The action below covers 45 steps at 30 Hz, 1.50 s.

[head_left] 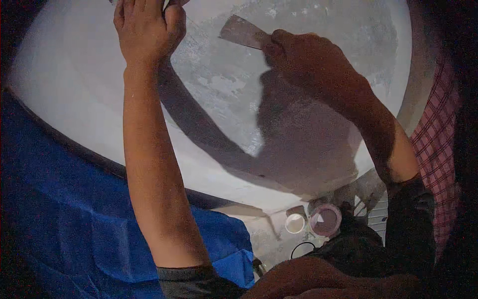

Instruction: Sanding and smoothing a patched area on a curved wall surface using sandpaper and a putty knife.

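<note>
You are partway through scraping the wall (89,74). The patch around your putty knife (242,31) is grey, mottled and flaked, reaching across the upper right; that part looks worked over. The broad pale stretch to the left and along the lower band reads smooth and untouched, so I judge a good share remains.

Your right hand (303,60) is raised with the arm bent at the elbow, its fingers closed tight round the knife's handle, the flat blade angled up and left and lying against the rough patch. Your left hand (147,30) reaches straight up on a long extended forearm, fingers curled shut at the top edge of the view; what they grip is cut off there.

Below lie a blue tarpaulin (64,219), two small round containers (316,221), and a red checked cloth (438,144) at right.
</note>
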Motion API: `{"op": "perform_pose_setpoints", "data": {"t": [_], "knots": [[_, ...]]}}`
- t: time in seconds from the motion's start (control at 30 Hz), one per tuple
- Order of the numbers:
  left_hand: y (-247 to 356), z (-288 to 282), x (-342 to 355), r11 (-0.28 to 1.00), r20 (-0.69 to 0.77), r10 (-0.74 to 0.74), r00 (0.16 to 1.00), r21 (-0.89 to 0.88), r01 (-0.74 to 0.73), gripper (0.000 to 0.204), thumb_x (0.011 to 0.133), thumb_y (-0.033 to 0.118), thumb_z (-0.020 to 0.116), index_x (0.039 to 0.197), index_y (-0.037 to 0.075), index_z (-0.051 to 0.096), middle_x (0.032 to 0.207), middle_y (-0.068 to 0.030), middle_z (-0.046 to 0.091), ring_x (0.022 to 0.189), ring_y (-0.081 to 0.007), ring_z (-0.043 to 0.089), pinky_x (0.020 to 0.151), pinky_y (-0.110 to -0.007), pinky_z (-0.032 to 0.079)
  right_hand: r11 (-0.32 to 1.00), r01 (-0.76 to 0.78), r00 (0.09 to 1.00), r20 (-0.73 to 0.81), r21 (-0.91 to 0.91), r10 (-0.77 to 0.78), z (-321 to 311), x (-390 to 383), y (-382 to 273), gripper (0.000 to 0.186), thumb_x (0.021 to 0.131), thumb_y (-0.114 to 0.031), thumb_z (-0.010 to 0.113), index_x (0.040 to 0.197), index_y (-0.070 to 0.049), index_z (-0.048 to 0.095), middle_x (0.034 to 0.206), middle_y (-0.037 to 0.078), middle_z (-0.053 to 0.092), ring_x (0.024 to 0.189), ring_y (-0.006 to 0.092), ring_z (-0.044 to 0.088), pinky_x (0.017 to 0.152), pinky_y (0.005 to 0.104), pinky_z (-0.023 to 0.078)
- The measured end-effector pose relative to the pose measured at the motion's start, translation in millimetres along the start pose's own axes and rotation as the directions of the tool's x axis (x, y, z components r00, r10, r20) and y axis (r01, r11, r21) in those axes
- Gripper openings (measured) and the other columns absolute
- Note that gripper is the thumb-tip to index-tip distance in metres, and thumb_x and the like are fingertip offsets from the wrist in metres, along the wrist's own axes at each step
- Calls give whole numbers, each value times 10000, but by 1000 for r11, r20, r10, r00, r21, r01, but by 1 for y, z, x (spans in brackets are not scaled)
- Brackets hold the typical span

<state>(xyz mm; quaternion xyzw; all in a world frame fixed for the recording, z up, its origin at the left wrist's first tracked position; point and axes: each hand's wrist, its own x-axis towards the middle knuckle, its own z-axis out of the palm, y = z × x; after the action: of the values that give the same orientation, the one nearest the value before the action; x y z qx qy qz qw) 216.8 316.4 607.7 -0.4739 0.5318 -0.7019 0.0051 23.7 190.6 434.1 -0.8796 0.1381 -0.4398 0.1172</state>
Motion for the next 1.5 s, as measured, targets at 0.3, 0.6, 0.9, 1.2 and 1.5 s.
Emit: {"op": "perform_pose_setpoints", "data": {"t": [0.3,0.6,0.9,1.2,1.5], "knots": [[2,-6,2,1000,63,-9,998,3,9,638,883,223,450,1508,94,466,1576,-143,443,1498,-335,345,1237,-510,207,999,52,993,-106,-3,-52,-6,5,1,370,1065,-362,455,1076,-47,648,854,212,705,817,427,702,778,555,545],[4,-4,2,999,77,-31,997,21,30,632,897,226,442,1515,92,452,1587,-122,433,1505,-326,333,1234,-512,201,1000,1,1000,-2,-9,-1,-8,0,2,380,1073,-368,450,1133,-48,646,887,209,711,794,403,709,784,541,555],[2,-4,1,1000,60,15,998,7,-16,611,919,247,422,1508,94,459,1585,-126,436,1505,-331,336,1232,-514,200,997,37,997,-66,-68,-42,1,1,3,388,1087,-374,430,1136,-54,645,825,195,708,747,387,718,717,527,571],[3,-3,0,999,88,-36,995,4,36,614,897,210,440,1499,93,474,1578,-133,446,1495,-330,356,1231,-494,217,998,52,983,-172,-44,-59,-5,5,1,361,1077,-372,466,1102,-70,662,810,186,715,714,390,717,698,516,575],[-3,5,-4,999,80,-34,996,-10,34,573,999,291,384,1504,29,443,1584,-163,428,1504,-367,322,1242,-503,188,998,50,999,2,29,-51,-7,-11,5,366,1068,-361,474,1174,-56,647,947,180,727,841,401,722,759,503,575]]}}
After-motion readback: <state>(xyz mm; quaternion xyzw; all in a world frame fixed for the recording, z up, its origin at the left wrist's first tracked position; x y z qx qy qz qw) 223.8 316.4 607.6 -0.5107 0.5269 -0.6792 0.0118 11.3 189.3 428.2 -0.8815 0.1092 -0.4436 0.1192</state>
